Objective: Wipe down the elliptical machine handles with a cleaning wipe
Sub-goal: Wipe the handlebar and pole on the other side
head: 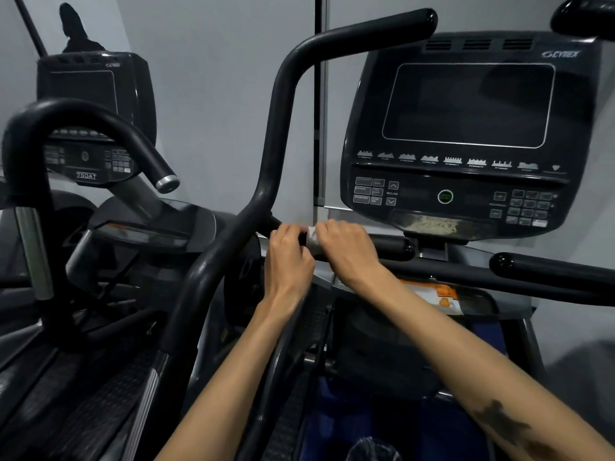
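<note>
Item, nearest: two bare forearms are reaching forward and up from the bottom edge toward the short handle (392, 249), a black horizontal grip bar that is serving here as the landmark.

Item: left hand (289, 252), sitting at the handle's left end where it is joining the long curved arm bar (266, 181); its fingers are curling round the bar, clenched on it.

Item: right hand (346, 249), just right of the left hand, its fingers wrapping over the top of the handle and pressing the cleaning wipe (312, 237) against it.

Item: cleaning wipe, white, crumpled into a narrow band, showing only in the gap between the two hands and lying wrapped against the handle; the rest is hiding under the right hand.

Item: short handle, matte black with a rounded end cap to the right of the right hand.

Item: second handle (539, 266), black, lying below and right of the short handle, well apart from both hands.

Item: console (466, 128), standing above and behind the short handle, its dark screen unlit, a green-ringed button among the keys.

Item: neighbouring machine (90, 104), far left of the handle, against the grey wall.
</note>
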